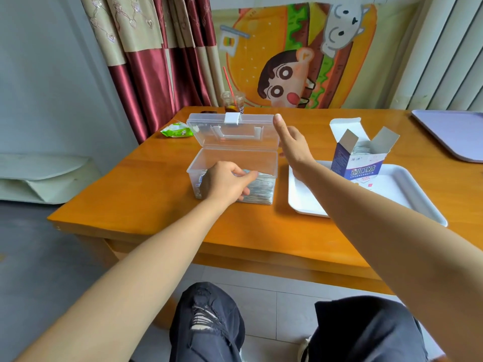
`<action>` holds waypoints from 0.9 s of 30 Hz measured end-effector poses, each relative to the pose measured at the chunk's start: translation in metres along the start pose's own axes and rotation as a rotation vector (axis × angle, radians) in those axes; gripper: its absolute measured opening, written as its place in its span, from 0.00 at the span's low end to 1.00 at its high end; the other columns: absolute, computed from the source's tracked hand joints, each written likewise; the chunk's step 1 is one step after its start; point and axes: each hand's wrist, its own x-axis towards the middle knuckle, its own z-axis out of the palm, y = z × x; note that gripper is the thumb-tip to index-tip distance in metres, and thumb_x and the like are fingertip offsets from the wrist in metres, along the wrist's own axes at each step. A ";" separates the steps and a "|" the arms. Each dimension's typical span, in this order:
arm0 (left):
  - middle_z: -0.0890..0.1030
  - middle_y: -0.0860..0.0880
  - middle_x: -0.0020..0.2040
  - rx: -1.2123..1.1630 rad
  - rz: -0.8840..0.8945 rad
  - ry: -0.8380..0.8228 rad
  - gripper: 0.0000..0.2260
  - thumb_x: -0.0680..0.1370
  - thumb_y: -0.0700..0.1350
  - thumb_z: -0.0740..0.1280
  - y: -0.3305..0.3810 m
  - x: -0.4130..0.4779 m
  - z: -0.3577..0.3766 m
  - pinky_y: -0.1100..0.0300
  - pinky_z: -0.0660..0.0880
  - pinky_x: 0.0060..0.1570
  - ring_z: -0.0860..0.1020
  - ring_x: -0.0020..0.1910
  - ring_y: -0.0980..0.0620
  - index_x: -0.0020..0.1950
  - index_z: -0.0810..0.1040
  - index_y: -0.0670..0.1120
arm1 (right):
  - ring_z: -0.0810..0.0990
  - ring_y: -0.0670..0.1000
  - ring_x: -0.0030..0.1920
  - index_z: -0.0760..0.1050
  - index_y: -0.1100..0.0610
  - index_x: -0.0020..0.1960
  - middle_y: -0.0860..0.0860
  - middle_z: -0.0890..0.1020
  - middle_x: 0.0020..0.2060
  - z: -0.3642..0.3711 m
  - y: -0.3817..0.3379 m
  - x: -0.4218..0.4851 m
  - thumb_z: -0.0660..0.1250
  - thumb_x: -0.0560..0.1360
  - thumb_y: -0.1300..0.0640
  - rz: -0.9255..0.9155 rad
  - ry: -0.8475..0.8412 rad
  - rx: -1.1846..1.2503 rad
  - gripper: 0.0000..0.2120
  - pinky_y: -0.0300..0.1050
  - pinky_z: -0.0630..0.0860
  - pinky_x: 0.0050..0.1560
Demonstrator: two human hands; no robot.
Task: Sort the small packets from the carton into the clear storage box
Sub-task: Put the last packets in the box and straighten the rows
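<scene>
One orange table, one white tray, one clear storage box with its lid up; one open blue-and-white carton stands on the tray.
Left hand reaches into the box, curled round silvery stacked packets. Right hand is raised beside the lid, empty, one digit straight.

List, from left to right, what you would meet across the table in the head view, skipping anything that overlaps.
Across the table: green packet → clear storage box → carton → lilac tray.
</scene>
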 end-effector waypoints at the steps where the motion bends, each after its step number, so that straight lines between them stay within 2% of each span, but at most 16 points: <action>1: 0.82 0.53 0.27 0.032 0.017 0.002 0.14 0.72 0.60 0.71 0.000 -0.001 -0.001 0.56 0.82 0.39 0.81 0.26 0.56 0.40 0.79 0.50 | 0.75 0.48 0.50 0.73 0.55 0.59 0.48 0.77 0.50 0.001 -0.001 0.002 0.55 0.69 0.25 0.005 0.009 -0.013 0.37 0.47 0.73 0.54; 4: 0.82 0.54 0.27 0.101 0.047 0.002 0.16 0.71 0.63 0.70 0.000 -0.001 -0.004 0.56 0.82 0.39 0.80 0.25 0.58 0.40 0.80 0.51 | 0.78 0.48 0.45 0.73 0.53 0.53 0.49 0.80 0.45 0.004 -0.006 0.007 0.56 0.69 0.25 0.014 0.108 -0.008 0.32 0.47 0.76 0.50; 7: 0.81 0.55 0.26 0.131 0.054 0.018 0.16 0.71 0.64 0.69 0.000 -0.001 -0.006 0.56 0.82 0.40 0.80 0.25 0.59 0.39 0.80 0.51 | 0.83 0.51 0.45 0.72 0.55 0.58 0.51 0.82 0.44 0.008 -0.005 0.009 0.58 0.71 0.28 0.045 0.095 0.082 0.33 0.49 0.79 0.52; 9: 0.81 0.56 0.26 0.153 0.060 0.034 0.17 0.71 0.66 0.68 -0.001 -0.001 -0.006 0.55 0.82 0.41 0.80 0.26 0.59 0.38 0.79 0.51 | 0.82 0.50 0.50 0.71 0.57 0.64 0.51 0.81 0.52 0.009 0.001 0.009 0.61 0.74 0.34 0.038 0.036 0.035 0.30 0.48 0.78 0.55; 12: 0.81 0.57 0.25 0.161 0.076 0.058 0.19 0.69 0.68 0.68 -0.005 0.000 -0.005 0.53 0.81 0.43 0.81 0.30 0.59 0.39 0.79 0.52 | 0.75 0.49 0.58 0.67 0.56 0.71 0.52 0.76 0.63 0.007 0.012 0.012 0.66 0.76 0.52 0.067 -0.056 -0.020 0.25 0.43 0.72 0.57; 15: 0.81 0.56 0.26 0.158 0.082 0.069 0.19 0.69 0.67 0.68 -0.007 0.000 -0.004 0.53 0.81 0.43 0.81 0.31 0.59 0.40 0.79 0.52 | 0.72 0.53 0.66 0.68 0.56 0.71 0.54 0.73 0.67 0.008 0.022 0.011 0.66 0.76 0.57 0.116 -0.097 -0.058 0.24 0.43 0.69 0.60; 17: 0.81 0.56 0.26 0.163 0.088 0.075 0.18 0.70 0.67 0.69 -0.007 0.000 -0.004 0.54 0.81 0.43 0.81 0.31 0.59 0.40 0.79 0.52 | 0.72 0.54 0.66 0.67 0.58 0.72 0.57 0.72 0.67 0.010 0.027 0.007 0.65 0.77 0.59 0.146 -0.121 -0.031 0.24 0.41 0.68 0.59; 19: 0.81 0.55 0.26 0.199 0.098 0.095 0.17 0.71 0.66 0.68 -0.006 -0.001 -0.005 0.54 0.81 0.44 0.81 0.32 0.59 0.42 0.79 0.53 | 0.73 0.54 0.65 0.67 0.59 0.71 0.58 0.73 0.67 0.009 0.030 0.003 0.65 0.77 0.59 0.171 -0.159 -0.013 0.23 0.41 0.68 0.58; 22: 0.82 0.54 0.31 0.261 0.155 0.192 0.18 0.73 0.66 0.65 -0.004 -0.004 -0.006 0.57 0.79 0.42 0.81 0.35 0.56 0.51 0.77 0.53 | 0.75 0.53 0.63 0.71 0.59 0.68 0.57 0.75 0.64 0.001 0.030 -0.003 0.65 0.77 0.59 0.115 -0.157 -0.039 0.20 0.42 0.71 0.57; 24: 0.81 0.53 0.35 0.255 0.238 0.291 0.16 0.75 0.63 0.64 0.000 -0.006 -0.004 0.58 0.73 0.37 0.80 0.38 0.52 0.54 0.75 0.53 | 0.79 0.53 0.57 0.75 0.58 0.62 0.54 0.80 0.58 -0.008 0.026 -0.006 0.64 0.77 0.58 0.021 -0.040 -0.081 0.14 0.43 0.76 0.54; 27: 0.77 0.53 0.31 0.202 0.405 0.329 0.10 0.76 0.57 0.64 0.013 -0.012 0.011 0.58 0.69 0.33 0.77 0.34 0.49 0.50 0.74 0.51 | 0.82 0.53 0.46 0.76 0.53 0.48 0.51 0.82 0.44 -0.034 0.020 -0.016 0.62 0.75 0.55 -0.103 0.199 -0.131 0.05 0.51 0.81 0.46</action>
